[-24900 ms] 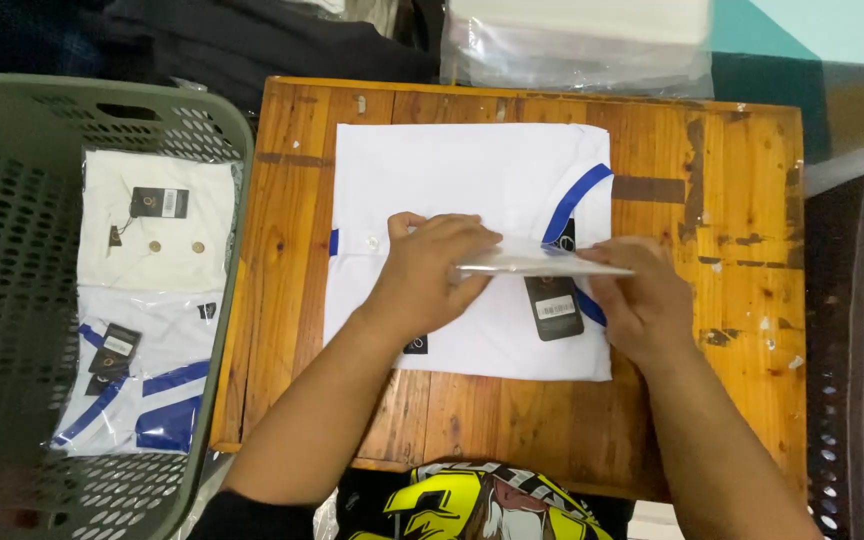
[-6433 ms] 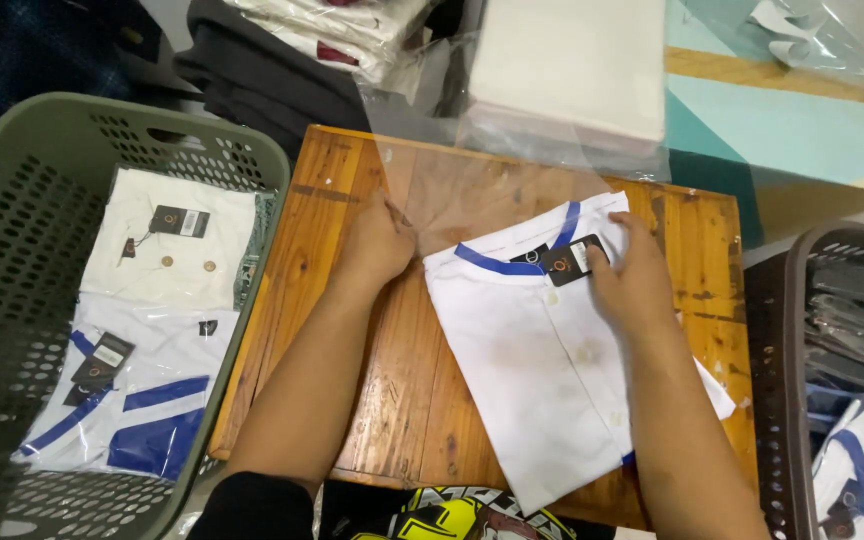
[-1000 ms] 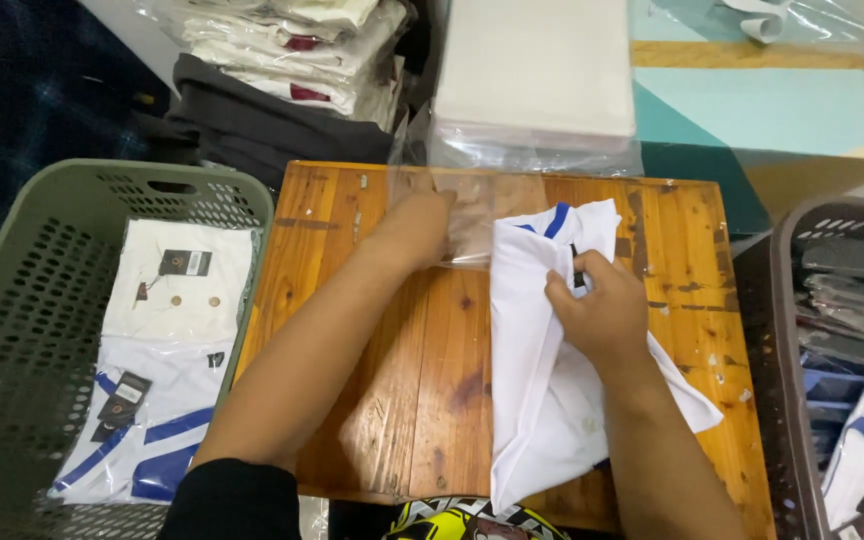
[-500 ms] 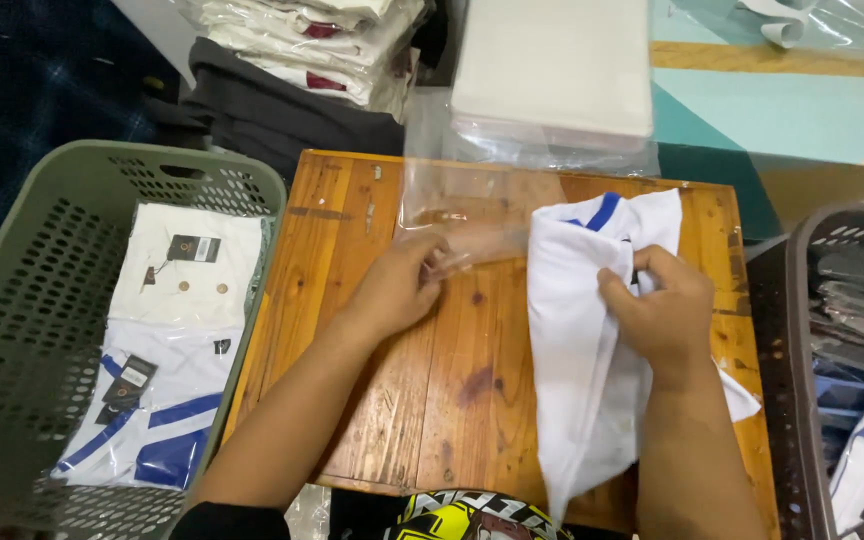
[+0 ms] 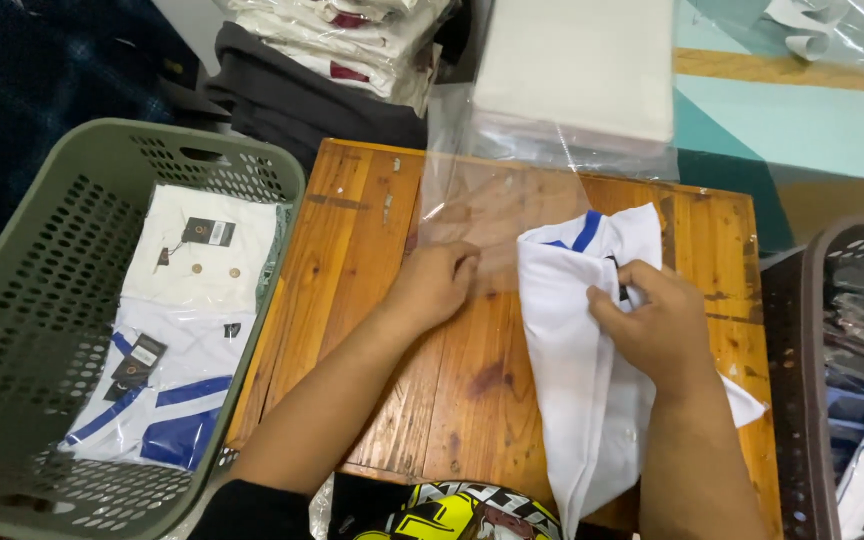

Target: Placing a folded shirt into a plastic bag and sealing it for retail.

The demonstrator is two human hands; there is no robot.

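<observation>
A white shirt with blue trim (image 5: 582,360) lies folded lengthwise on the right half of a small wooden table (image 5: 372,250). My right hand (image 5: 657,325) grips its upper part near the collar, where a dark tag shows. A clear plastic bag (image 5: 502,215) lies flat at the table's far middle. My left hand (image 5: 437,285) pinches the bag's near edge, just left of the shirt.
A green perforated basket (image 5: 32,300) at the left holds folded white shirts, one with blue stripes (image 5: 152,420). A dark basket (image 5: 832,400) with bagged garments stands at the right. Beyond the table lie a white stack in plastic (image 5: 577,70) and piles of folded clothes (image 5: 342,50).
Over the last second the shirt has bunched narrower under my right hand. My left hand drew back from the table's far edge toward me, holding the bag's edge.
</observation>
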